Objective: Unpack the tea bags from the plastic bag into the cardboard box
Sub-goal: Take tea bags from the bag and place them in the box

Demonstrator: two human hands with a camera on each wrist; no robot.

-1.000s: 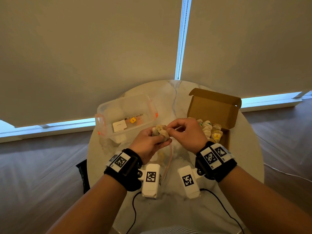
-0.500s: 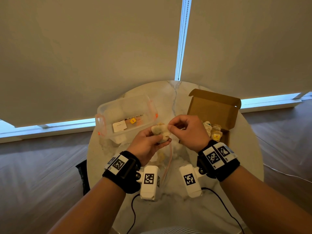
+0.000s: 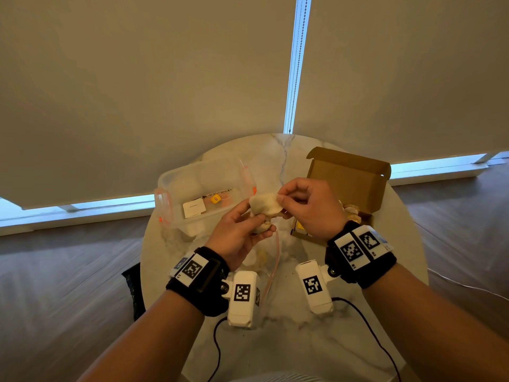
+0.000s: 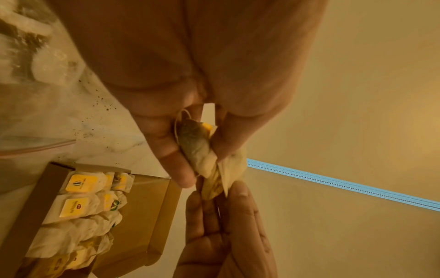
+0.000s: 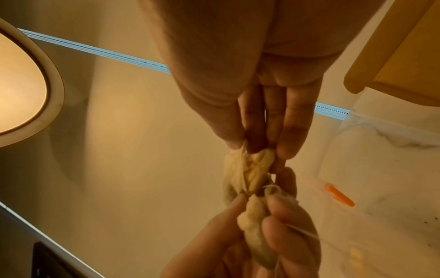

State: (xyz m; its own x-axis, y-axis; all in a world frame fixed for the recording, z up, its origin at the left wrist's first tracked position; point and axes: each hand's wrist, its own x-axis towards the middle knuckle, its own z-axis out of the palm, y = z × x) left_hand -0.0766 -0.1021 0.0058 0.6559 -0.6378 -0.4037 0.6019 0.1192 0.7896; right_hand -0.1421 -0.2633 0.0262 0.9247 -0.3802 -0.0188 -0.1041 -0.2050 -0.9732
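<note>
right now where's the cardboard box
In the head view the cardboard box sits open on the right side of the round table, just behind the right hand, with tea bags already inside.

Left hand (image 4: 190, 90) pinches tea bags (image 4: 200, 150); right hand (image 4: 226, 235) grips their far end. Box (image 4: 152, 216) holds tea bags, on table (image 4: 100, 120).

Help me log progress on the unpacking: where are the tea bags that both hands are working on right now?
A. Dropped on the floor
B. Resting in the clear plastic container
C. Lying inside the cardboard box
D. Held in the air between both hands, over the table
D: the left hand and right hand both pinch the clump of tea bags above the table, beside the cardboard box rather than in it.
</note>
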